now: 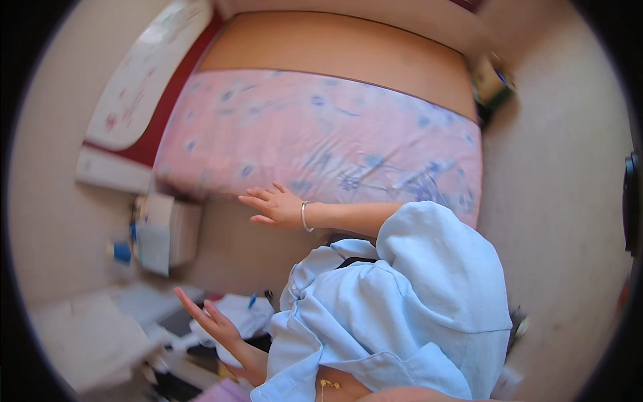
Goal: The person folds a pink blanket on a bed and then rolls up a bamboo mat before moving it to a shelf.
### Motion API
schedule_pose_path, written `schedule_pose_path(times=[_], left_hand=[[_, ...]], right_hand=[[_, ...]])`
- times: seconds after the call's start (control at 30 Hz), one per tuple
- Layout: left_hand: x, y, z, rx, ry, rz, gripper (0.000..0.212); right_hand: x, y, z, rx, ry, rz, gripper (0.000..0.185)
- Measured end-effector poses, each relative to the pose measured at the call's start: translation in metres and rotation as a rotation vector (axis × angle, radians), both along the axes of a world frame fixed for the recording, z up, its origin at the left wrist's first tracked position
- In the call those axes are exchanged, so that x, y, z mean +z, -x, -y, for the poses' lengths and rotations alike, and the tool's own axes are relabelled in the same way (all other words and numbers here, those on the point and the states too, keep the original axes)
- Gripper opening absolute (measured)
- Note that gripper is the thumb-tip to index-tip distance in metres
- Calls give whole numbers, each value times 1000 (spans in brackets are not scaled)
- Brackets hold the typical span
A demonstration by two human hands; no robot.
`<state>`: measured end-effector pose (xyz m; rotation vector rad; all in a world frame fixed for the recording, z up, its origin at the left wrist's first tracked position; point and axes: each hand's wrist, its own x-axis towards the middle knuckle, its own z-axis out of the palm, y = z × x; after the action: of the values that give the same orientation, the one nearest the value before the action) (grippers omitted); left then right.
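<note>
My right hand (275,207), a silver bangle on its wrist, is held out with fingers spread and nothing in it. It appears beside the near edge of a bed covered by a pink sheet (281,130) with blue flowers; whether it touches the sheet I cannot tell. Wrinkles run through the sheet near my right sleeve, and a bare tan strip (331,45) of the bed shows along its far side. My left hand (216,321) is raised lower in the view, empty, with fingers extended and thumb apart. Nearest to it is a white cloth-like item (251,314).
A white-and-red headboard (135,95) stands at the bed's left end. Below it is a bedside cabinet (183,231) with papers on top, near a blue cup-like object (120,252). A pale table (85,331) fills the lower left. A box (490,83) sits beyond the bed's right corner.
</note>
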<state>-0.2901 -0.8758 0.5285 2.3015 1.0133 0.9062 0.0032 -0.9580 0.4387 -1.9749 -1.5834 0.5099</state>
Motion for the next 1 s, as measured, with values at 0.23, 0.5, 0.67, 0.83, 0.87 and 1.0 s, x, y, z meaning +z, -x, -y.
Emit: schedule_pose_path(times=[0.23, 0.5, 0.67, 0.83, 0.87, 1.0], left_hand=[[19, -94, -14, -491, 82, -17, 57], [-14, -134, 35, -747, 200, 14, 67], [-5, -161, 45, -884, 154, -16, 64], [-9, -221, 107, -1040, 170, -52, 59], [-11, -235, 118, -1061, 161, -60, 58], [-30, -297, 158, -1110, 123, -122, 56]], right_hand=[[10, -6, 104, -544, -58, -155, 59], [-24, 33, 220, -881, -244, -141, 59], [13, 32, 238, -955, -310, -109, 56], [4, 16, 303, -1092, -367, -60, 52], [1, 11, 313, -1110, -383, -85, 52], [-12, -32, 350, -1173, -410, -200, 52]])
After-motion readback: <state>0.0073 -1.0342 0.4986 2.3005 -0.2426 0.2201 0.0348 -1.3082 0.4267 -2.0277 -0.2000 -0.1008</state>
